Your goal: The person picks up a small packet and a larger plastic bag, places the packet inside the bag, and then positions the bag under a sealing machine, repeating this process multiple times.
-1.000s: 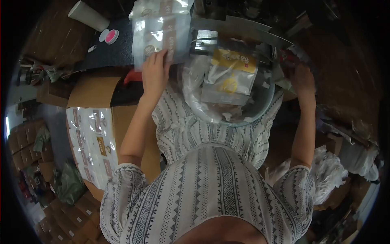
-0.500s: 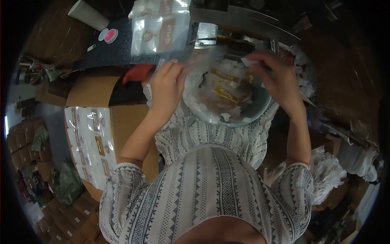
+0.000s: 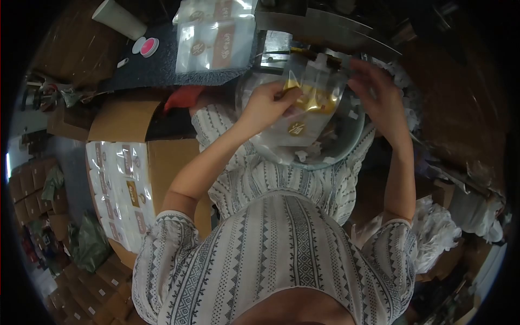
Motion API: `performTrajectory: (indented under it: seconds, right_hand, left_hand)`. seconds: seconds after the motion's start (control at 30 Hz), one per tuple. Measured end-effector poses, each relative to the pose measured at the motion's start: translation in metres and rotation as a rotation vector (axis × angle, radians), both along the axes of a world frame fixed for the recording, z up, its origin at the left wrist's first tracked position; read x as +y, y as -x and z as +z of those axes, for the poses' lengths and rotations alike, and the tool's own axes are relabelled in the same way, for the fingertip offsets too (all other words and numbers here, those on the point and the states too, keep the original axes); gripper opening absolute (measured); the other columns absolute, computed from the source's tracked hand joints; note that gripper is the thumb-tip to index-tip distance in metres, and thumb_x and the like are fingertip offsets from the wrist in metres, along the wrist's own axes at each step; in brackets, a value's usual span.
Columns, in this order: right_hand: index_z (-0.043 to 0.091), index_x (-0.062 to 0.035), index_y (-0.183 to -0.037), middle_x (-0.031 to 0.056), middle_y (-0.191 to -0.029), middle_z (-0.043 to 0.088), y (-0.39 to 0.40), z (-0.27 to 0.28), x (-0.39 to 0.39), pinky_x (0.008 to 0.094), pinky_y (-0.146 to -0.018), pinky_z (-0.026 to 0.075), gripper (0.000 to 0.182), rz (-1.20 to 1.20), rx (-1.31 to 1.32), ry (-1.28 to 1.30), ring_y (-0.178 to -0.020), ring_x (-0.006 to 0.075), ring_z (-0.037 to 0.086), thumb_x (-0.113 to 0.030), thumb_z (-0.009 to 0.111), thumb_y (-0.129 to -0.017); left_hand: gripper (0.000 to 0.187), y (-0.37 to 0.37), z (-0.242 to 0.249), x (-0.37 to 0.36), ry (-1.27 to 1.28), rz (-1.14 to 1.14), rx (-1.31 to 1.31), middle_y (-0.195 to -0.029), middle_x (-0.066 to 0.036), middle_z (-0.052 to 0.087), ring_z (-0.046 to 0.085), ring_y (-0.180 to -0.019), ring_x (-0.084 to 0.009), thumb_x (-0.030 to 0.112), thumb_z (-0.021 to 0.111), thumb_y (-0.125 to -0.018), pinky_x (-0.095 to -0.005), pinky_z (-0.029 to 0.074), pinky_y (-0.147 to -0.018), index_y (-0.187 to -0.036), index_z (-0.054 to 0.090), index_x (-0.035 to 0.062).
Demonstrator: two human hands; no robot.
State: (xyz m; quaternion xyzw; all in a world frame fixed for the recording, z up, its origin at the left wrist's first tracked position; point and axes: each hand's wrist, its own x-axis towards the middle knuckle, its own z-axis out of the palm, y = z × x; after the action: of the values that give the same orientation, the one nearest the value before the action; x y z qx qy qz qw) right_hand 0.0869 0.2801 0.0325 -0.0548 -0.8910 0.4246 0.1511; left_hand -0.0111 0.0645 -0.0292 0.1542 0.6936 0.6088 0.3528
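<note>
My left hand [image 3: 268, 108] is closed on the edge of a clear plastic pouch [image 3: 290, 130] with gold printing. The pouch is tilted above a pale round basin [image 3: 355, 143] resting on my lap. A whitish tab [image 3: 320, 60] shows at the pouch's top edge. To the right of the pouch is my right hand [image 3: 382, 100], slightly blurred, its fingers apart and nothing visible in them. Small white scraps [image 3: 329, 160] lie in the basin, partly hidden by the pouch.
Flat printed pouches [image 3: 216, 49] are stacked on a dark mat [image 3: 157, 70], beside a white cup [image 3: 119, 20] and a small pink-filled container [image 3: 149, 47]. At left, an open carton [image 3: 179, 162] holds rows of packed pouches [image 3: 122, 189]. White plastic [image 3: 436, 233] is heaped at right.
My left hand has moved right over the basin, and a pouch now shows clearly in it. My right hand no longer shows the small white piece and has shifted slightly right.
</note>
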Motion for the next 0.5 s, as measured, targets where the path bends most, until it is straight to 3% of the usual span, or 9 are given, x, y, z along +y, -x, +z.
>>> performTrajectory:
  seconds: [0.03,0.1,0.17,0.23,0.27,0.33,0.4,0.43,0.5]
  right_hand:
    - [0.06,-0.006,-0.116,0.0135,-0.097,0.067,-0.003,0.001,0.008,0.0315,-0.074,0.051,0.032,-0.039,0.02,-0.114,-0.084,0.0247,0.066,-0.012,0.066,-0.085]
    - [0.059,-0.0059,-0.116,0.0143,-0.097,0.066,-0.014,0.004,0.018,0.0338,-0.071,0.051,0.031,-0.052,-0.008,-0.158,-0.082,0.0264,0.067,-0.016,0.064,-0.086]
    - [0.058,-0.0058,-0.116,0.0152,-0.096,0.066,-0.022,0.003,0.029,0.036,-0.069,0.052,0.031,-0.064,-0.039,-0.201,-0.08,0.0282,0.067,-0.019,0.062,-0.088]
    - [0.06,-0.0066,-0.111,0.0164,-0.094,0.066,-0.029,0.002,0.041,0.0416,-0.067,0.053,0.027,-0.392,-0.235,-0.725,-0.079,0.0333,0.067,-0.022,0.058,-0.089]
    - [0.06,-0.0066,-0.111,0.0164,-0.094,0.066,-0.032,-0.01,0.055,0.0416,-0.067,0.053,0.027,-0.393,-0.24,-0.722,-0.079,0.0333,0.067,-0.022,0.058,-0.089]
    - [0.061,-0.008,-0.107,0.018,-0.092,0.066,-0.03,-0.046,0.089,0.0468,-0.067,0.053,0.024,-0.395,-0.531,-0.893,-0.082,0.0377,0.065,-0.018,0.056,-0.086]
    - [0.06,-0.008,-0.107,0.0182,-0.091,0.067,-0.024,-0.058,0.099,0.0468,-0.069,0.054,0.025,-0.382,-0.485,-0.801,-0.083,0.0385,0.064,-0.015,0.057,-0.083]
    - [0.06,-0.0081,-0.107,0.0184,-0.09,0.067,-0.025,-0.061,0.1,0.0467,-0.071,0.054,0.027,-0.367,-0.45,-0.706,-0.084,0.0394,0.064,-0.011,0.057,-0.08]
    - [0.061,-0.0077,-0.108,0.0184,-0.091,0.067,-0.025,-0.054,0.093,0.0466,-0.071,0.053,0.028,-0.361,-0.408,-0.666,-0.084,0.0397,0.064,-0.011,0.057,-0.081]
  left_hand:
    - [0.02,0.004,0.0,0.008,-0.001,0.001,0.001,-0.084,-0.005,0.065,0.061,-0.07,-0.0121,0.016,0.062,-0.091,-0.0249,0.052,-0.063,-0.097,0.064,-0.0031]
    - [0.026,0.012,-0.002,0.021,-0.207,0.126,-0.243,-0.084,-0.008,0.065,0.064,-0.072,-0.0102,0.021,0.061,-0.092,-0.0226,0.049,-0.059,-0.096,0.063,-0.0054]
    - [0.028,0.02,-0.012,0.025,-0.185,0.118,-0.237,-0.086,-0.007,0.066,0.065,-0.072,-0.0112,0.022,0.061,-0.092,-0.0222,0.049,-0.059,-0.098,0.063,-0.0058]
    - [0.03,0.019,-0.007,0.026,-0.162,0.107,-0.229,-0.088,-0.007,0.066,0.065,-0.072,-0.0122,0.023,0.061,-0.092,-0.0217,0.048,-0.058,-0.099,0.062,-0.0062]
    - [0.031,0.016,0.003,0.022,-0.089,0.082,-0.139,-0.092,-0.01,0.066,0.066,-0.077,-0.0155,0.023,0.062,-0.092,-0.0233,0.049,-0.06,-0.101,0.061,-0.006]
    - [0.031,0.025,0.008,0.012,-0.021,0.055,-0.044,-0.095,-0.013,0.066,0.067,-0.083,-0.0187,0.023,0.062,-0.091,-0.0249,0.05,-0.061,-0.103,0.061,-0.0058]
    - [0.035,0.055,-0.004,-0.011,0.066,0.41,0.837,-0.108,-0.019,0.062,0.062,-0.104,-0.027,0.026,0.063,-0.089,-0.0327,0.05,-0.076,-0.107,0.059,-0.0048]
    - [0.035,0.061,-0.012,-0.028,0.071,0.408,0.834,-0.108,-0.019,0.062,0.062,-0.104,-0.027,0.026,0.063,-0.089,-0.0327,0.05,-0.076,-0.107,0.059,-0.0048]
    - [0.038,0.072,-0.03,-0.054,0.868,0.254,1.657,-0.11,-0.02,0.06,0.055,-0.112,-0.0291,0.027,0.065,-0.087,-0.0402,0.043,-0.089,-0.11,0.059,-0.0014]
